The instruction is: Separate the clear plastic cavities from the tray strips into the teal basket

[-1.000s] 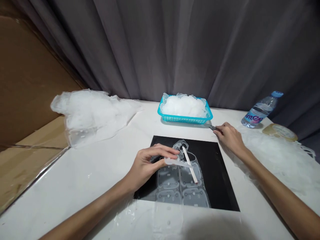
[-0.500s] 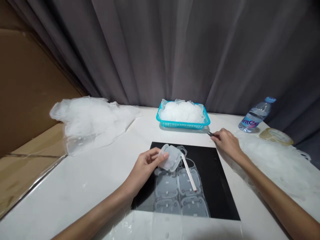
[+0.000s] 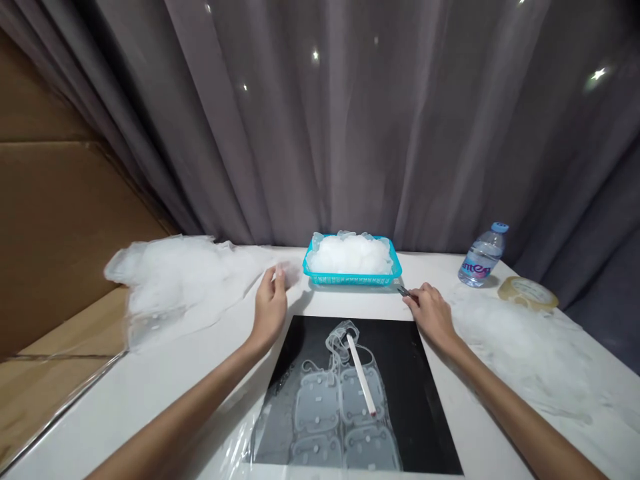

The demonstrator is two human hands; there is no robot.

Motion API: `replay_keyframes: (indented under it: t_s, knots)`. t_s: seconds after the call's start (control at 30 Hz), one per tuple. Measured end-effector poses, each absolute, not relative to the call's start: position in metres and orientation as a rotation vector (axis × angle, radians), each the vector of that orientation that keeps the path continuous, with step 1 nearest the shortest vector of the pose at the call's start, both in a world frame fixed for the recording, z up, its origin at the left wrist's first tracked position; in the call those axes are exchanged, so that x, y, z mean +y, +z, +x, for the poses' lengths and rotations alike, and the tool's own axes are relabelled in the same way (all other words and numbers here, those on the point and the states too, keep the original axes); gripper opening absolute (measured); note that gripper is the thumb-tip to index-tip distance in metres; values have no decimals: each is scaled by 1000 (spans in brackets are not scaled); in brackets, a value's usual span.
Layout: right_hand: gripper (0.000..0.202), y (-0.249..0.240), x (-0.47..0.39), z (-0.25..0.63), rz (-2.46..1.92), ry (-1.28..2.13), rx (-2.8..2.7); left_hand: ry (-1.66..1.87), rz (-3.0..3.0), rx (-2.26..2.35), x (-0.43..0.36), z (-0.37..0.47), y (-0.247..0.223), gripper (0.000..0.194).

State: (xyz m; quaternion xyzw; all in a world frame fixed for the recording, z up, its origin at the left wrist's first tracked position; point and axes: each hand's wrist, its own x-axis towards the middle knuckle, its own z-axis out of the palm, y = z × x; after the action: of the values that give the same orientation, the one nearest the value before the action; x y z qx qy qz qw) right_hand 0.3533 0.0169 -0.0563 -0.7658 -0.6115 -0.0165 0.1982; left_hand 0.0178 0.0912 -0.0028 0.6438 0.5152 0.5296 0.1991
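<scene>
My left hand (image 3: 271,307) is raised at the left of the blue basket (image 3: 353,279), its fingers around a blurred translucent piece (image 3: 291,272). Beside the basket's right front corner, my right hand (image 3: 430,312) grips a small dark metal tool (image 3: 405,291), tip pointing left. Between my arms lies a black mat (image 3: 415,393). On it is a translucent sheet of rounded square pieces (image 3: 317,401) with loose curled strips (image 3: 341,343) at its top. A white stick (image 3: 361,375) rests across the sheet. White fluffy-looking material (image 3: 350,255) fills the basket.
A pile of translucent white sheets (image 3: 185,280) lies at the left, near a cardboard box (image 3: 60,233). At the right are a water bottle (image 3: 481,257), a tape roll (image 3: 527,293) and a spread of whitish clear material (image 3: 530,353). A grey curtain (image 3: 370,133) hangs behind.
My left hand has moved from above the mat up and left toward the basket, carrying the translucent piece. My right hand still holds the tool near the basket. The view has tilted upward.
</scene>
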Motion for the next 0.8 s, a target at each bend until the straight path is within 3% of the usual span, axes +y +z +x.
replay_keyframes:
  t_s: [0.17,0.33,0.43,0.67,0.8]
  knots:
    - [21,-63,20,353,-2106,-109,-1718,1361,2165,1340,145,59,5,59]
    - [20,-69,22,355,-2080,-174,-1735,1184,2366,1317,146,76,-17,66]
    - [21,-71,23,357,-2073,-217,-1748,1165,2407,1319,130,60,-22,60]
    - [28,-74,22,355,-2064,-305,-1827,947,2467,1156,47,20,-13,24]
    - [33,-68,18,352,-2096,-324,-1877,686,2453,1069,1,24,-11,27]
